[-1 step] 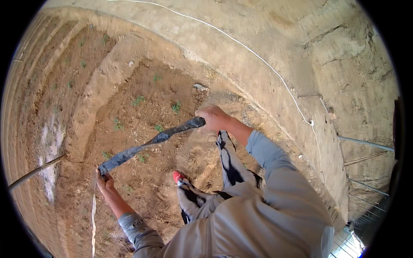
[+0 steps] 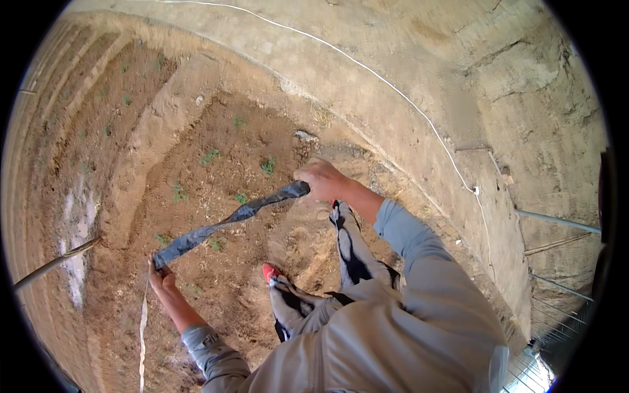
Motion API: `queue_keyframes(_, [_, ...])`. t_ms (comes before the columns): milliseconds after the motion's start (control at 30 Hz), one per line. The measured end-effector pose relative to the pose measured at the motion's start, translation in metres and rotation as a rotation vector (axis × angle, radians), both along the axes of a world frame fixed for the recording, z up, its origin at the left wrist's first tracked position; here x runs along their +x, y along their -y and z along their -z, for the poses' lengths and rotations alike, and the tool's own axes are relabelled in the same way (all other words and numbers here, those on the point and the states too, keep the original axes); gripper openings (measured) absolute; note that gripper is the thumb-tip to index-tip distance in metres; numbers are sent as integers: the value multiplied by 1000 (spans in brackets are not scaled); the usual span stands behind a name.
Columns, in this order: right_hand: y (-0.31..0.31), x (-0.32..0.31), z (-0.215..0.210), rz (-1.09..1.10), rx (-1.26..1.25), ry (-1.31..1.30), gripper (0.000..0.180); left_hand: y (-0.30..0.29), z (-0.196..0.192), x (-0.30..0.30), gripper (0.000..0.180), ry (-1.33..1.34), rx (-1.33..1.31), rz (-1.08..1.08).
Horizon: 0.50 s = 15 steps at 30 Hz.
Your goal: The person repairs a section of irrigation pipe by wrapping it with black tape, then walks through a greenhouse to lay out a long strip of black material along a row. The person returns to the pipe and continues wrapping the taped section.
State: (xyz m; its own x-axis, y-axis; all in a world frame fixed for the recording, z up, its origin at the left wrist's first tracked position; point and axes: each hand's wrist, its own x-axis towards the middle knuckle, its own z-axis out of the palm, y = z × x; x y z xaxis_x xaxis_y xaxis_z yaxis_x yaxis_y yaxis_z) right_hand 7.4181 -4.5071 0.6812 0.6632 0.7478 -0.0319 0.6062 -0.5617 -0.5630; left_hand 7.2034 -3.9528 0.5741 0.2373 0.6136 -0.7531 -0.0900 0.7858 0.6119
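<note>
Left hand point(image 2: 164, 278) and right hand point(image 2: 321, 180) each grip one end of a dark strip point(image 2: 246, 211), so that it spans the gap between them. Fingers and thumb of the left pinch the nearer, lower end; the right makes a fist around the farther one, knuckles upward. Flat and bluish grey near the left hand, the dark strip narrows in a twist past its middle, then looks crumpled toward the right fist. Fine darker marks by the cuff of the left sleeve point(image 2: 213, 350) are too blurred to tell as print or creases.

Just below the left hand, a narrow pale ribbon point(image 2: 143, 327) runs to the lower rim; whether it is joined to the dark strip cannot be told. Brown soil point(image 2: 216, 157) lies beneath the hands, dotted with small green plants point(image 2: 268, 166), a few just beside the dark strip. A pole point(image 2: 56, 264) juts in from the left, its tip near the left hand but apart from it. Beyond the right hand, the soil ends at a curved edge against pale earth point(image 2: 367, 39), where a white cord point(image 2: 393, 88) runs. Patterned trousers point(image 2: 354, 242) and a red shoe point(image 2: 270, 271) stand between the forearms.
</note>
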Motion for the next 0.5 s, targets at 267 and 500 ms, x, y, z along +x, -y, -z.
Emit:
queue_keyframes(267, [-29, 115, 35, -346, -95, -193, 29, 173, 24, 78, 44, -70, 52, 21])
queue_keyframes(500, [-5, 162, 17, -369, 15, 42, 55, 369, -10, 206, 37, 110, -95, -237])
